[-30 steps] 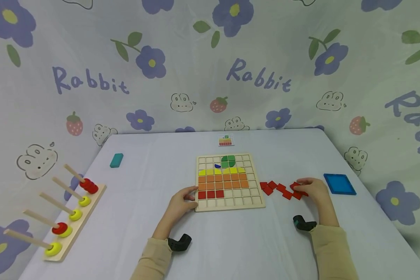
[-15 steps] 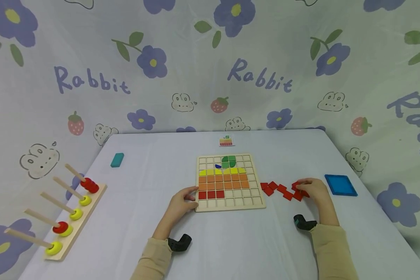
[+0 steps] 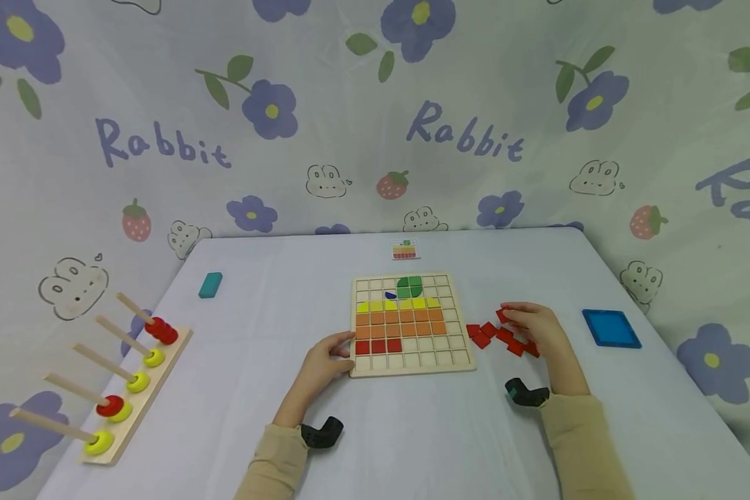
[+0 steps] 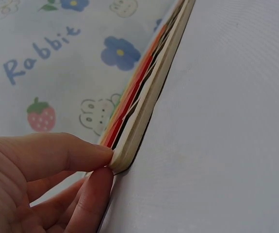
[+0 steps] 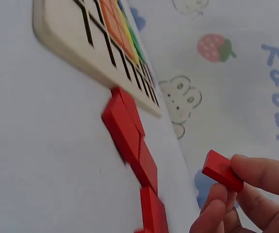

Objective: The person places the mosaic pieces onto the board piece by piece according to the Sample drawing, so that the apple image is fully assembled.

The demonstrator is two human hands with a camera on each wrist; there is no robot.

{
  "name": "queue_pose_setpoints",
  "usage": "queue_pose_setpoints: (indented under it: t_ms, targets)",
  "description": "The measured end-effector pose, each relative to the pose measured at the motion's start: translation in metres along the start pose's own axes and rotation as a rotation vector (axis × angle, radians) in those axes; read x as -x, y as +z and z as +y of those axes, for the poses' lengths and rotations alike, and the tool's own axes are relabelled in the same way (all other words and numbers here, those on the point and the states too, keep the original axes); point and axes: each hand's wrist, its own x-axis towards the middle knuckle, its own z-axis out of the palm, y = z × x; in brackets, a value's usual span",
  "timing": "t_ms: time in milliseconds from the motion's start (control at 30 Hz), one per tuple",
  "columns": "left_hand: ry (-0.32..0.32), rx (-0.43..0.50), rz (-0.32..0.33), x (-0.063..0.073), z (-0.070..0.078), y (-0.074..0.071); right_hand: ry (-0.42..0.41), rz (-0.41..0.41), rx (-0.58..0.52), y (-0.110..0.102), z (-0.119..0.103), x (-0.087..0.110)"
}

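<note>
A wooden grid board (image 3: 440, 360) lies mid-table, with green, yellow, orange and red pieces and one small blue piece set in its cells. At the board's near left corner, my left hand (image 3: 320, 367) holds the edge between thumb and fingers, which the left wrist view shows close up at the wooden rim (image 4: 138, 124). My right hand (image 3: 536, 332) pinches a red square tile (image 5: 222, 171) between thumb and fingertips, raised above the table. Below and to the left of that hand, several loose red tiles (image 3: 482, 340) lie in an uneven line reaching the board's right side.
A small picture card (image 3: 405, 249) lies behind the board. To the right is a blue tray (image 3: 612, 328); at the far left, a teal block (image 3: 210, 285). A wooden peg stand (image 3: 139, 399) with red and yellow rings stands near the table's left edge.
My right hand has lifted a red tile off the right end of the row and moved left toward the board. My left hand stays at the board's corner.
</note>
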Motion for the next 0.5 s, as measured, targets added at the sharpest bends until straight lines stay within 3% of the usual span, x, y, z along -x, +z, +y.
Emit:
queue_pose_setpoints:
  t_ms: [200, 500]
  targets:
    - [0.0, 0.013, -0.003, 0.0, 0.002, -0.001, -0.08, -0.119, 0.013, 0.039, -0.015, 0.007]
    - [0.004, -0.005, -0.004, 0.001, 0.002, -0.001, -0.089, -0.187, 0.125, 0.083, -0.021, 0.011]
